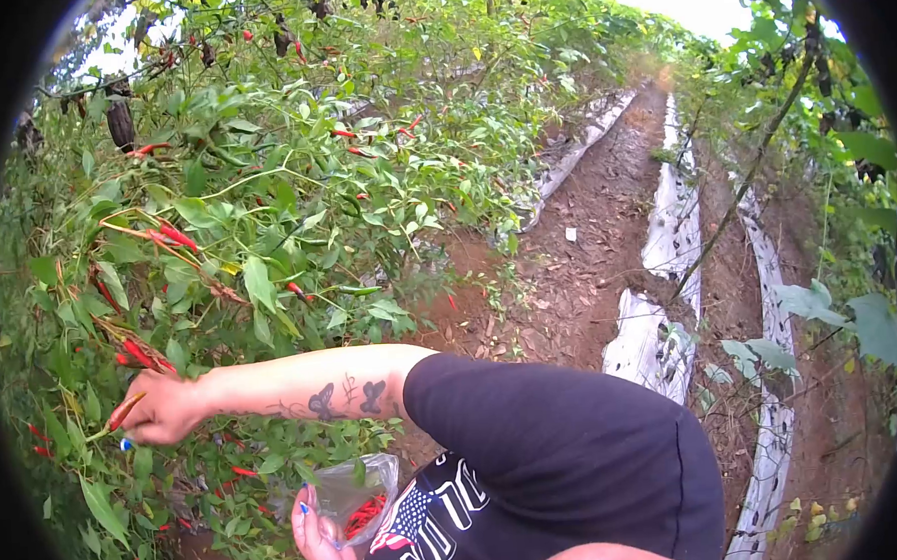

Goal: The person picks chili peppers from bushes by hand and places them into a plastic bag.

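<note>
My right hand (pixel 159 408) reaches out to the far left among the leaves, its fingers curled around a red chili (pixel 124 411). Just above it, more red chilies (pixel 136 354) hang on the plant (pixel 258 278). Low in the view, my left hand (pixel 320 536) holds a clear plastic bag (pixel 377 473) by its rim, close to my dark shirt. Inside the bag lie several red chilies (pixel 364 517). The bag stands open at the top.
Leafy chili plants with red and green fruits fill the left side. A brown soil path (pixel 588 264) runs into the distance, flanked by pale plastic sheeting (pixel 676 220). A thin slanted stick (pixel 745 182) and broad-leaved vines (pixel 876 326) stand on the right.
</note>
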`<state>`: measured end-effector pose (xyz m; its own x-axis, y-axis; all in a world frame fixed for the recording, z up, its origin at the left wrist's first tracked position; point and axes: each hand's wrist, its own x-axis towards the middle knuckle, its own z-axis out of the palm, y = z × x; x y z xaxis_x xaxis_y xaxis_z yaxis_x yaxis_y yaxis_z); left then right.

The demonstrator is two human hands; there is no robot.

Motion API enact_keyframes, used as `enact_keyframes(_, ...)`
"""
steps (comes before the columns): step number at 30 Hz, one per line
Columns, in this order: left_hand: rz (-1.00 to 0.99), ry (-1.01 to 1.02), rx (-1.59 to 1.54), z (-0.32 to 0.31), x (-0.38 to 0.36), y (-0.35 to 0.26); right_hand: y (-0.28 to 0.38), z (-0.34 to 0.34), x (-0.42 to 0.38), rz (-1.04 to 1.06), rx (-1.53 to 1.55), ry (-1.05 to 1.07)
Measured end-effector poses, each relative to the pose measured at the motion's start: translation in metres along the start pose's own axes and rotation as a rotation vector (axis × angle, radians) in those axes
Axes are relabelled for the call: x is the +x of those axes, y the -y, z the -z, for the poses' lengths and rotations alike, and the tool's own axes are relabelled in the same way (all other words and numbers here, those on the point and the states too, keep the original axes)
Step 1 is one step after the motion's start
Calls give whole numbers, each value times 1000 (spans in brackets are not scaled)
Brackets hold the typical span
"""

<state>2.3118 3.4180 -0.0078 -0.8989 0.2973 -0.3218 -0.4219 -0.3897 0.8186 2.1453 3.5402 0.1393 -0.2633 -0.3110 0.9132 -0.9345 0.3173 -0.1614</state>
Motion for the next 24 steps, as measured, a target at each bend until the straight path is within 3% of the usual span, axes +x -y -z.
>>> enact_keyframes(1, 5, 5, -2, 2, 2, 0, 37, 10, 2, -12, -112, 151)
enact_keyframes(2, 5, 74, 4, 7, 4, 1, 47, 7, 4, 127, -90, 120)
enact_keyframes(4, 20, 145, 33, 12, 6, 4, 45, 2, 1, 19, -89, 20)
enact_keyframes(6, -5, 167, -31, 12, 11, 8, 50, 14, -6, -279, -67, 13)
enact_keyframes(8, -47, 227, 10, 11, 15, 12, 70, 36, -22, -565, 254, -21)
enact_keyframes(9, -55, 227, 28, 10, 12, 10, 80, 46, -35, -652, 262, -3)
enact_keyframes(11, -35, 216, 32, 0, 1, 1, 88, 57, -76, -625, 309, -66)
enact_keyframes(12, -35, 256, 28, 3, 2, 2, 106, 72, -88, -900, 331, 32)
enact_keyframes(15, 19, 318, 91, 3, 6, 4, 132, 82, -126, -1068, 239, -53)
enact_keyframes(17, 40, 370, 134, -4, 2, -4, 138, 84, -146, -1065, 290, -241)
enact_keyframes(18, 48, 361, 157, -12, 2, -3, 141, 89, -152, -1033, 189, -243)
enact_keyframes(22, 38, 376, 202, -30, -3, 1, 155, 99, -173, -1153, 280, -285)
enact_keyframes(24, -218, 376, 216, -41, -1, 14, 168, 108, -180, -1169, 201, -217)
